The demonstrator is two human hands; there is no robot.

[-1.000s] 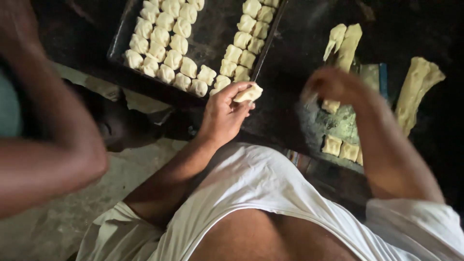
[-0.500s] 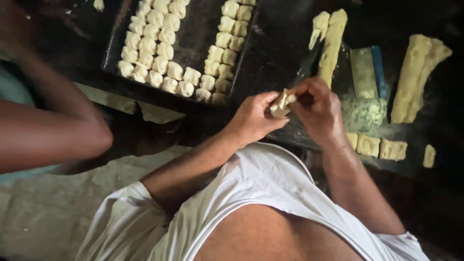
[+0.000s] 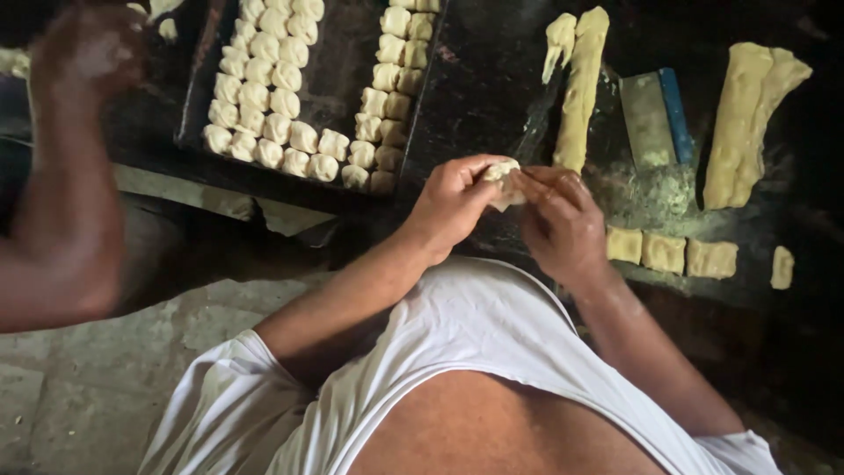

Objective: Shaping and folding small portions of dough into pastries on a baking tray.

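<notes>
Dark worktop lies before you: your left hand and right hand pinch one small pale dough piece, shaping it; next, set it gently beside the rows on the black tray.

Dark worktop with tray, dough strips, scraper, cut pieces.

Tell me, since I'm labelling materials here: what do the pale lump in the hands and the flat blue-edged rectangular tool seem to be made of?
The pale lump, pinched between left hand and right hand, looks like soft matte dough: it creases under the fingers. The flat blue-edged rectangular tool seems to be dull grey metal with a blue, probably plastic, grip.
</notes>
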